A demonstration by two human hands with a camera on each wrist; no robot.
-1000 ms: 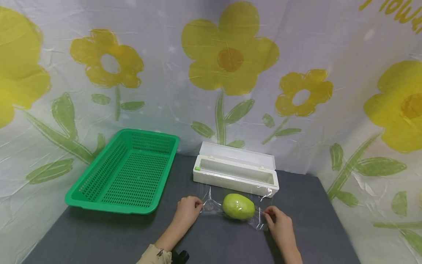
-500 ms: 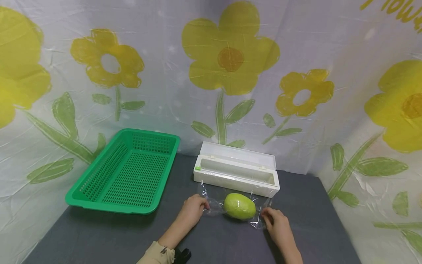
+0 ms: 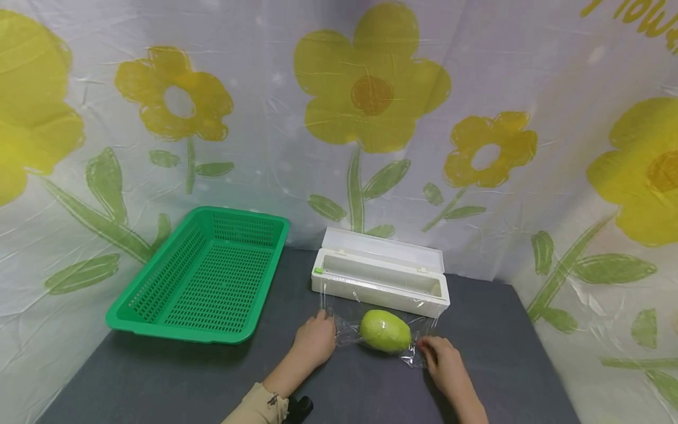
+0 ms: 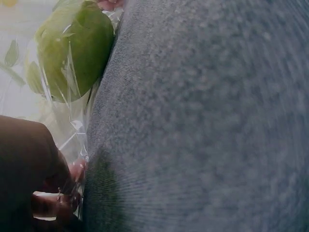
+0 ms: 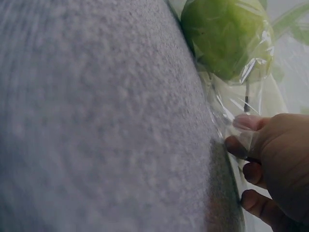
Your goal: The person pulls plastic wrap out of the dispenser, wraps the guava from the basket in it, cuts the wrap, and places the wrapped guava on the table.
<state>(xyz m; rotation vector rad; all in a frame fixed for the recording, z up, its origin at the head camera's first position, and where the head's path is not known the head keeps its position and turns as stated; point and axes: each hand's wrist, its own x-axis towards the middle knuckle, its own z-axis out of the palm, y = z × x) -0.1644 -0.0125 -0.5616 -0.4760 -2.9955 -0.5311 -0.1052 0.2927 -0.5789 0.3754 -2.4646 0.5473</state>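
Observation:
A yellow-green oval fruit (image 3: 385, 331) lies on the dark table, wrapped in clear cling film (image 3: 346, 333) that spreads out on both sides of it. Left of the fruit, my left hand (image 3: 315, 340) holds the film's end with curled fingers. The left wrist view shows these fingers (image 4: 77, 170) against the film, low by the cloth; part of the hand is in shadow. On the fruit's other side my right hand (image 3: 444, 360) pinches the film between thumb and forefinger, seen closely in the right wrist view beside the fruit (image 5: 227, 36).
Just behind the fruit stands a long white cling film box (image 3: 378, 288) with its lid raised; film extends from its front. A green perforated basket (image 3: 175, 334) occupies the table's left side. A flower-printed sheet (image 3: 254, 176) hangs behind the grey table (image 3: 503, 341).
My left hand has shifted right, closer to the fruit, and its fingers have moved along the film's end. My right hand has edged slightly left, still pinching film. The fruit stays nearly in place.

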